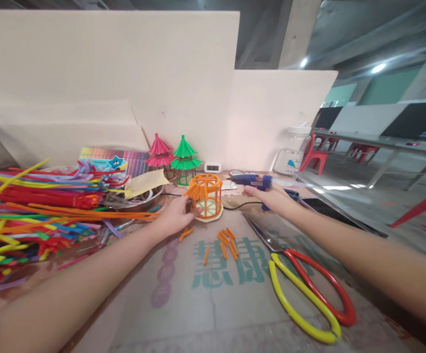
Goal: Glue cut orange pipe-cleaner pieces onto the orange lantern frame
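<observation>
An orange pipe-cleaner pavilion frame (218, 196) stands upright on a pale base, with a row of short orange pieces slanting off its top ring at the left. My left hand (178, 214) has its fingers round the frame's lower left side. In my right hand (262, 195) is a blue hot glue gun (252, 182), its nozzle pointing left toward the frame's top, a little apart from it. Several short cut orange pipe-cleaner pieces (228, 242) lie on the board in front of the frame.
Large scissors (305, 289) with red and yellow handles lie at front right. Bundles of coloured pipe cleaners (39, 206) fill the left side. Behind stand a pink pavilion (157, 152), a green pavilion (184, 159) and a small clock (213, 167). A phone (331, 211) lies right.
</observation>
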`<state>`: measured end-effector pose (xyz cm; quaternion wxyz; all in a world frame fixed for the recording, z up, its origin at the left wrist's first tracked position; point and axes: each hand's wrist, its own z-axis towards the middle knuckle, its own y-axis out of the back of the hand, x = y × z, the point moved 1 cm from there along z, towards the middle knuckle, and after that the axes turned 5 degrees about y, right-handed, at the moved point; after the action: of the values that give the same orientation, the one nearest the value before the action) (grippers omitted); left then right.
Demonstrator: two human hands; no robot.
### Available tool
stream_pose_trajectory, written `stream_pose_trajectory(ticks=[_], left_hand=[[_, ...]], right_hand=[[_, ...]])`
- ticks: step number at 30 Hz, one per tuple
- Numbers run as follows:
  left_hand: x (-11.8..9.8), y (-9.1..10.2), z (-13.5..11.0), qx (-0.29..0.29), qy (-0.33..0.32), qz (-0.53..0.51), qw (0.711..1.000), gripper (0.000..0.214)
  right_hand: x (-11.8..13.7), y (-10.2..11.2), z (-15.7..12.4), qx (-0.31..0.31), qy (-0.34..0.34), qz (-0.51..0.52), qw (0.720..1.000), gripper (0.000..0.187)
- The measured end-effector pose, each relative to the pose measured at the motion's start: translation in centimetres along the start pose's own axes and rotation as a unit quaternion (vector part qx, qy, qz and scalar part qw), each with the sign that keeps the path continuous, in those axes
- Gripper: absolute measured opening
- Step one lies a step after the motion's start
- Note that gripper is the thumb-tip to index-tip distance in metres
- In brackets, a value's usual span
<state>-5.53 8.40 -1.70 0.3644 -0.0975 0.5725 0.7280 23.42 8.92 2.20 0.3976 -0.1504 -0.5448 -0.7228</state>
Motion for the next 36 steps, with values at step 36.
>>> stream_pose_trajectory(ticks=[36], left_hand=[[0.8,-0.3,0.2,-0.011,-0.005,-0.012,1.000,0.048]], right_hand=[[4.8,-2.7,-5.6,0.205,0.160,-0.091,0.961,0.008]])
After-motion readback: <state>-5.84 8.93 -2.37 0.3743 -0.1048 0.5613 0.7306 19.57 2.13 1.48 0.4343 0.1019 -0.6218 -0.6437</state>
